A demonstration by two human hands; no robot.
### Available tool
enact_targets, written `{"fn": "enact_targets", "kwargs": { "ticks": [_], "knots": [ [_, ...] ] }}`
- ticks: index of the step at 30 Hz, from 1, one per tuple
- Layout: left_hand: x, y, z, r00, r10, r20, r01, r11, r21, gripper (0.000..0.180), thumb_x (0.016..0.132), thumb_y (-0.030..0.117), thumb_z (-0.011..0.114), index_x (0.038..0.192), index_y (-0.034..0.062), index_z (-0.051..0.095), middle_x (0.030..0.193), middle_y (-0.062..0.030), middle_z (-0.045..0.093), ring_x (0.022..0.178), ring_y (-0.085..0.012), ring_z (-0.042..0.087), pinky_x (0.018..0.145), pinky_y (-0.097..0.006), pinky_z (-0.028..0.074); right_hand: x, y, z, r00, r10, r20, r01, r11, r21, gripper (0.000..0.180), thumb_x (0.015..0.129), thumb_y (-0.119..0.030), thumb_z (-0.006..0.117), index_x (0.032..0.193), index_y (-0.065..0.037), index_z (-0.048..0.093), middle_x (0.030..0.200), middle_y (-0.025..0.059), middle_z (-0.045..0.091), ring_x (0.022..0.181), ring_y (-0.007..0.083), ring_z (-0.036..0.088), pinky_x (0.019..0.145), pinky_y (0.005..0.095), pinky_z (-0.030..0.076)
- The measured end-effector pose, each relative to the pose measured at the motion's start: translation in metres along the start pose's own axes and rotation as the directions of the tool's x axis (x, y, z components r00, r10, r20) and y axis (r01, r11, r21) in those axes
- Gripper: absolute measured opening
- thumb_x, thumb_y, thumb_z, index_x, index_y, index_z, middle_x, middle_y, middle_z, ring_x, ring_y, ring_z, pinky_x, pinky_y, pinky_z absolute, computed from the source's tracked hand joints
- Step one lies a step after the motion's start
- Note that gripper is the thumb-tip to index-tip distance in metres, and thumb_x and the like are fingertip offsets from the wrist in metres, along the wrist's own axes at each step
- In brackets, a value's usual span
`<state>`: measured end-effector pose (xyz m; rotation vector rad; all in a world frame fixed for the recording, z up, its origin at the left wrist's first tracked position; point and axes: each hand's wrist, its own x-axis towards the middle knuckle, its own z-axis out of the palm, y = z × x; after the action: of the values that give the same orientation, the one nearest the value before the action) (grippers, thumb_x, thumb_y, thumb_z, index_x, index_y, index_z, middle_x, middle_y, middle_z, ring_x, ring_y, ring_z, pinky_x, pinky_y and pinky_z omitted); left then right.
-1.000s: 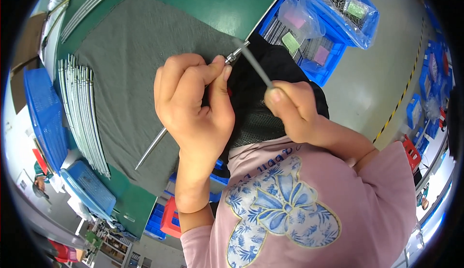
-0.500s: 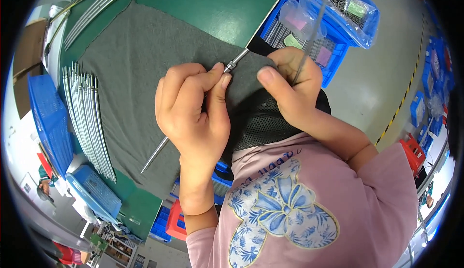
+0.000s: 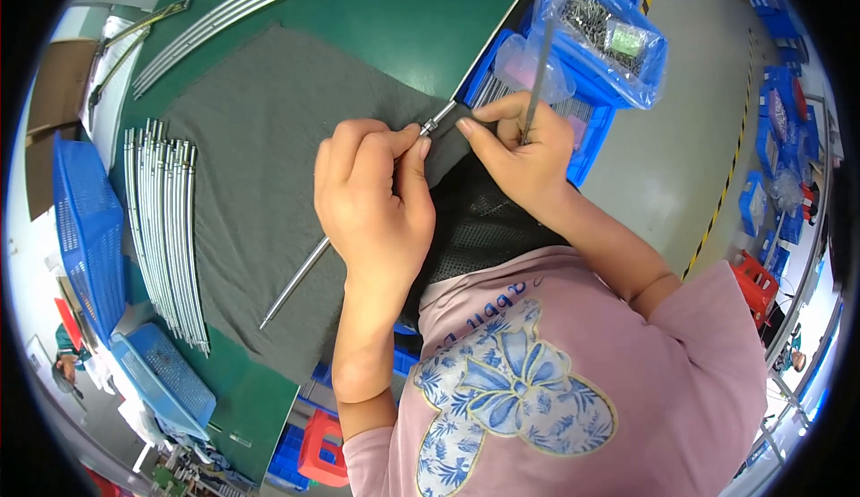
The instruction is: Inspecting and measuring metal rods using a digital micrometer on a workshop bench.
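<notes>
Holding a long metal rod (image 3: 358,219) in a closed fist, the left hand (image 3: 372,197) kept it slanted over the grey mat (image 3: 251,138), with the rod's far tip (image 3: 436,121) poking out past the thumb. The right hand (image 3: 520,152) was just beside that tip, its fingers pinched shut on a thin grey stick (image 3: 535,71) that stood up toward the far side.

The rod could have slipped, because the fist gripped it near the top and most of it hung free below. The tip was small, so the stick could have missed it if either hand had wobbled. The stick looked thin and might have bent if it was pushed too hard.

Half a second earlier, the right hand had been higher and closer to the blue bin (image 3: 573,94) on the right. Now it had come down toward the tip, and the stick pointed more straight up. The left hand had hardly moved.

A row of shiny rods (image 3: 166,228) lay on the left of the mat, and more rods (image 3: 224,13) lay far off on the green table (image 3: 403,22). A clear bag of small parts (image 3: 609,35) sat in the bin.
</notes>
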<state>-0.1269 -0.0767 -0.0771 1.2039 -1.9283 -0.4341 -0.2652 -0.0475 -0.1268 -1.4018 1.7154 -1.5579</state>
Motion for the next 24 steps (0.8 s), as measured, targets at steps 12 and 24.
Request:
{"fn": "enact_targets", "kwargs": {
  "ticks": [12,24],
  "knots": [
    [0.008,0.015,-0.028,0.982,0.09,-0.169,-0.091,0.996,0.001,0.014,0.065,0.002,0.064,0.076,0.0054,0.057,0.071,-0.0059,0.05,0.06,-0.0227,0.047,0.052,-0.031,0.038,0.088,-0.072,-0.004,0.773,-0.367,0.517,0.479,0.872,-0.098,0.035,0.081,-0.033,0.05,0.063,-0.004,0.055,0.056,0.0121,0.051,0.056,0.0288,0.052,0.048,0.0376,0.038],
    [-0.011,0.025,-0.03,0.87,-0.458,0.181,0.249,0.092,-0.964,0.03,0.082,0.013,0.055,0.106,-0.0018,0.045,0.081,-0.007,0.05,0.06,-0.0089,0.046,0.054,-0.02,0.039,0.088,-0.104,0.019,0.58,-0.505,0.639,0.394,0.861,0.323,0.023,0.079,-0.013,0.055,0.059,-0.003,0.051,0.053,0.0087,0.045,0.045,0.0227,0.046,0.042,0.0315,0.035]
  ]
}}
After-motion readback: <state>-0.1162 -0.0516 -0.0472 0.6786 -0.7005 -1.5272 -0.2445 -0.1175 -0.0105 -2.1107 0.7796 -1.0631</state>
